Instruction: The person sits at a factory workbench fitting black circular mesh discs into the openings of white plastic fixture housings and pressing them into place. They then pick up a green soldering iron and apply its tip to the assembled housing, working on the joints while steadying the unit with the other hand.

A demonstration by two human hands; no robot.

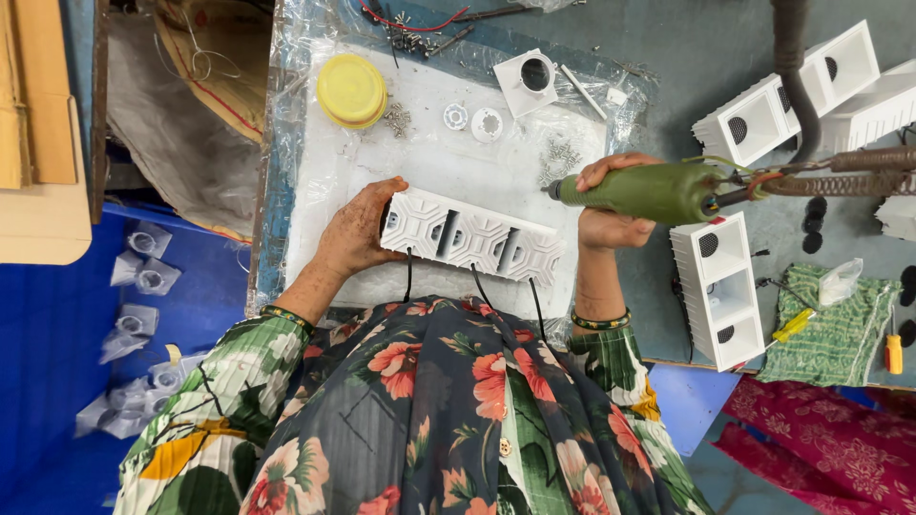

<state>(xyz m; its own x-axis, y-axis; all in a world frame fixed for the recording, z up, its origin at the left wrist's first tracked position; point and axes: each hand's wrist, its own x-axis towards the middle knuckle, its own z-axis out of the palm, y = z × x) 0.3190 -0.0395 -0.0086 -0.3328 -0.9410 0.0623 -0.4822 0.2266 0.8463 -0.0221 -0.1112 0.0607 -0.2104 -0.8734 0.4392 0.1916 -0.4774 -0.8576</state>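
Fingers of the left hand (358, 229) wrap the white strip's (469, 236) left end. It lies sideways along the bench's near edge. The right hand (611, 202) grips a green screwdriver (641, 192) at its right end.

The white housing (469, 235) is a long block with moulded geometric facets and dark slots, lying slantwise on the plastic-covered pad, black wires trailing from its near edge. The green screwdriver (649, 192) lies level, tip leftward, above the housing's right end.

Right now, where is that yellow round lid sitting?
In the head view the yellow lid lies at the far left of the plastic-covered work mat, beyond the left hand, with a small heap of screws just beside it.
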